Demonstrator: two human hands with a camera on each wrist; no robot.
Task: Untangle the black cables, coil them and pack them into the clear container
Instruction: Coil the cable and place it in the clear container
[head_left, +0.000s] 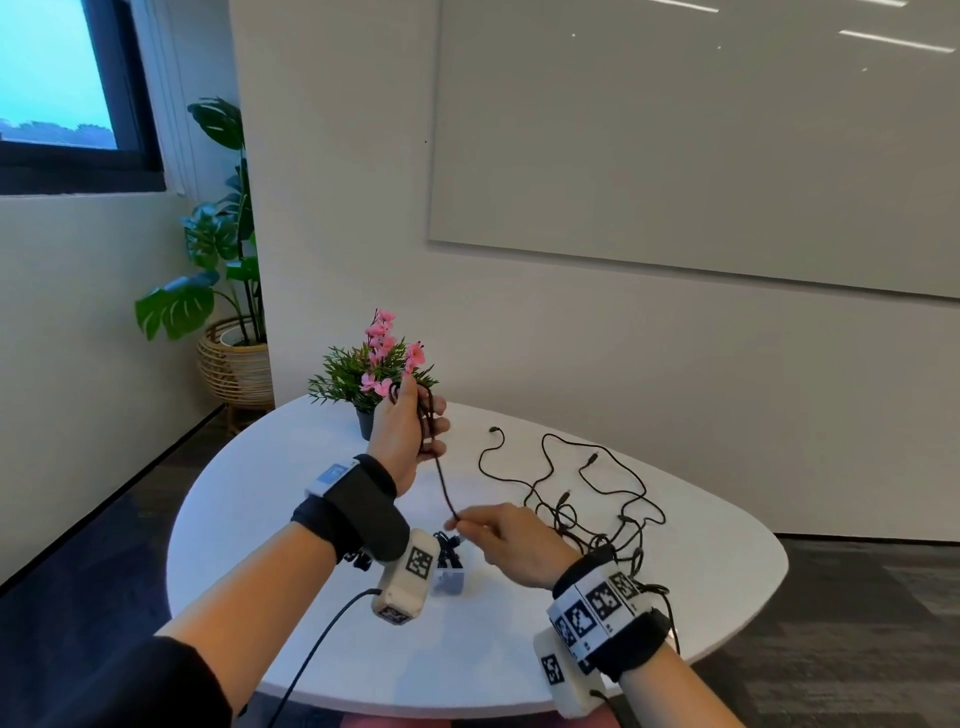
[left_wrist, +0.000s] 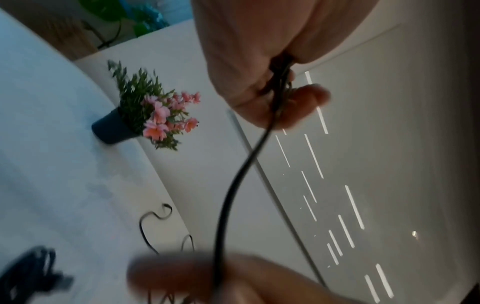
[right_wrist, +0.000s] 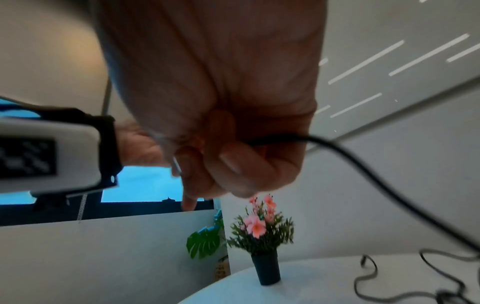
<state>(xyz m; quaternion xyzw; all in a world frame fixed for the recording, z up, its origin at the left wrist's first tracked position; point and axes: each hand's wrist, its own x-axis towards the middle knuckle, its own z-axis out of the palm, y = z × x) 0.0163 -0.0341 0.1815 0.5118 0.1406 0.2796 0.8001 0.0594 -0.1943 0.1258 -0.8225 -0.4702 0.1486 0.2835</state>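
My left hand (head_left: 410, 434) is raised above the table and holds a small coil of black cable (head_left: 427, 423) looped through its curled fingers. A free length of that cable (head_left: 442, 480) runs down to my right hand (head_left: 498, 540), which pinches it between thumb and forefinger; the wrist views show the same cable (left_wrist: 228, 197) (right_wrist: 363, 164) stretched between the hands. A tangle of black cables (head_left: 587, 499) lies on the white table (head_left: 675, 561) to the right. The clear container (head_left: 449, 579) sits below my hands, partly hidden by the left wrist camera, with black cable inside.
A small pot of pink flowers (head_left: 376, 374) stands at the table's far left edge, just behind my left hand. A large leafy plant in a wicker basket (head_left: 234, 358) stands on the floor beyond. A whiteboard (head_left: 675, 130) hangs on the wall.
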